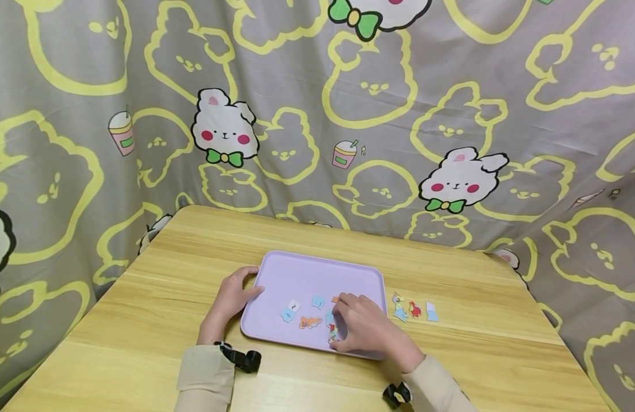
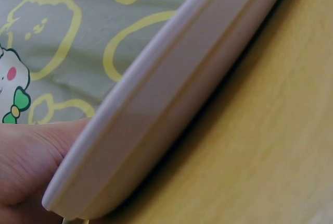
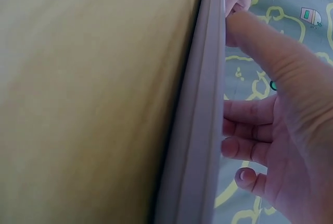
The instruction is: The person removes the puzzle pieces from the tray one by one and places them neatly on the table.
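My left hand (image 1: pixel 237 294) holds the left rim of a lilac tray (image 1: pixel 296 264), its thumb over the rim. In the left wrist view, the tray's outer wall (image 2: pixel 156 88) hides most of that hand. My right hand (image 1: pixel 362 325) is over the tray's right part, thumb and fingers apart around small flat colourful pieces, including a red-and-yellow piece (image 1: pixel 332 331). In the right wrist view, the tray's side hides those fingertips and the pieces. Left of the hand lie an orange piece (image 1: pixel 310 323), a light blue piece (image 1: pixel 318 301) and a blue-and-white piece (image 1: pixel 290 311).
On the wooden table (image 1: pixel 472 355), right of the tray, lie several more pieces, among them a red piece (image 1: pixel 414 309) and a blue-and-white piece (image 1: pixel 432 312). A grey curtain (image 1: pixel 296 86) with yellow outlines hangs behind the table.
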A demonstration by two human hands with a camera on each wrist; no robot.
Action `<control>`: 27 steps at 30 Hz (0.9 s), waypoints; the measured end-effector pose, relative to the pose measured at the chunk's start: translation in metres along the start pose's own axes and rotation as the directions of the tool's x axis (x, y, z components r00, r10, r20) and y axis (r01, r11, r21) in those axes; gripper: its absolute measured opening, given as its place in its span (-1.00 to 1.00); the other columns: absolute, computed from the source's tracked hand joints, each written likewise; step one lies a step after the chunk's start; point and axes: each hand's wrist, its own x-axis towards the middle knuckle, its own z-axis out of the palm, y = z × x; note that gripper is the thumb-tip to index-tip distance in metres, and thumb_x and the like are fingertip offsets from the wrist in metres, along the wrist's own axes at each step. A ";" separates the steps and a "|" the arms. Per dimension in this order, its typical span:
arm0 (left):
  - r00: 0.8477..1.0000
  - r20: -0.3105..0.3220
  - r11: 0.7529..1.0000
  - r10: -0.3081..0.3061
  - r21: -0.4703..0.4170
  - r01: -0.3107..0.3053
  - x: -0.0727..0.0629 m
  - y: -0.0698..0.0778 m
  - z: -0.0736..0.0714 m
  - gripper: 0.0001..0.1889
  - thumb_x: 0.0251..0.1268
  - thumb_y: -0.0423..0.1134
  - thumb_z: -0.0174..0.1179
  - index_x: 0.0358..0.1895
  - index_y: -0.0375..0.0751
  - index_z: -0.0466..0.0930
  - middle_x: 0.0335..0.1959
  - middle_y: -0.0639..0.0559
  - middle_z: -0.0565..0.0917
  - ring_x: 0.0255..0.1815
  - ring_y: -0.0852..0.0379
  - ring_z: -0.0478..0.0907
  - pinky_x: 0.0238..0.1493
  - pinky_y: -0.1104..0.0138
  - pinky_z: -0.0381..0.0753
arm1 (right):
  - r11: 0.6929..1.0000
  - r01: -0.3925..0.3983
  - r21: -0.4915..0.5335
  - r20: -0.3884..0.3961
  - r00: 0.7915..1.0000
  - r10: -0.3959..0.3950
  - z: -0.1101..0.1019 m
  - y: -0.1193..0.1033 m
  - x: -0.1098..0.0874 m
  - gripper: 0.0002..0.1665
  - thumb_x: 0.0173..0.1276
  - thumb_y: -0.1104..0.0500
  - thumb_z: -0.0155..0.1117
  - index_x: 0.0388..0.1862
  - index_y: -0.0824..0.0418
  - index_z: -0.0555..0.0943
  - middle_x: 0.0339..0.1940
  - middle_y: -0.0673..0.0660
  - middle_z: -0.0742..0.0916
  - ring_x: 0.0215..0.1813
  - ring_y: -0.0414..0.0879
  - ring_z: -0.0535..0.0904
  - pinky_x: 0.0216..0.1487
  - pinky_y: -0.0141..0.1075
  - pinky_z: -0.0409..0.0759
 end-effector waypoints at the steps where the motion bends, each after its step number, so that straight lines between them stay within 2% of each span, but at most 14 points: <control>1: 1.000 0.000 1.000 0.001 0.000 -0.001 0.000 0.000 0.000 -0.45 0.29 -0.28 0.26 0.33 -0.35 0.39 0.37 -0.33 0.42 0.46 -0.32 0.26 0.51 -0.12 0.24 | 1.000 0.003 0.000 0.002 1.000 -0.003 0.000 0.000 0.001 -0.27 -0.13 -0.38 0.46 -0.16 0.13 0.65 -0.20 -0.03 0.64 -0.19 -0.21 0.55 -0.19 -0.32 0.61; 6: 1.000 -0.001 1.000 -0.006 -0.005 0.006 0.000 0.000 0.000 -0.45 0.29 -0.28 0.26 0.33 -0.34 0.39 0.38 -0.32 0.42 0.46 -0.31 0.26 0.51 -0.11 0.24 | 1.000 0.013 0.002 0.023 1.000 -0.013 -0.002 0.000 0.004 -0.28 -0.14 -0.36 0.46 -0.18 0.14 0.62 -0.23 -0.04 0.62 -0.24 -0.23 0.50 -0.30 -0.41 0.50; 14: 1.000 0.002 1.000 -0.006 0.002 0.006 0.001 0.000 0.001 -0.45 0.29 -0.28 0.26 0.33 -0.34 0.39 0.38 -0.32 0.42 0.46 -0.31 0.26 0.50 -0.12 0.25 | 0.997 -0.006 0.074 0.091 0.996 -0.001 -0.002 0.003 0.006 -0.29 -0.13 -0.33 0.47 -0.16 0.14 0.57 -0.26 -0.06 0.56 -0.28 -0.27 0.41 -0.31 -0.42 0.46; 17: 1.000 0.003 1.000 -0.007 0.000 0.007 0.001 0.000 0.001 -0.45 0.29 -0.27 0.27 0.33 -0.34 0.39 0.38 -0.32 0.42 0.46 -0.31 0.26 0.51 -0.11 0.24 | 0.996 -0.006 0.090 0.091 0.996 -0.002 0.000 0.004 0.007 -0.29 -0.14 -0.32 0.47 -0.16 0.13 0.55 -0.27 -0.07 0.55 -0.30 -0.28 0.38 -0.33 -0.44 0.42; 27: 1.000 0.002 1.000 -0.020 -0.007 0.020 0.001 -0.001 0.002 -0.44 0.29 -0.27 0.27 0.33 -0.32 0.39 0.39 -0.31 0.41 0.47 -0.30 0.25 0.52 -0.11 0.23 | 0.991 -0.049 0.121 0.137 0.990 0.032 0.002 0.006 0.007 -0.26 -0.14 -0.33 0.46 -0.11 0.12 0.53 -0.23 -0.08 0.52 -0.26 -0.28 0.37 -0.27 -0.40 0.48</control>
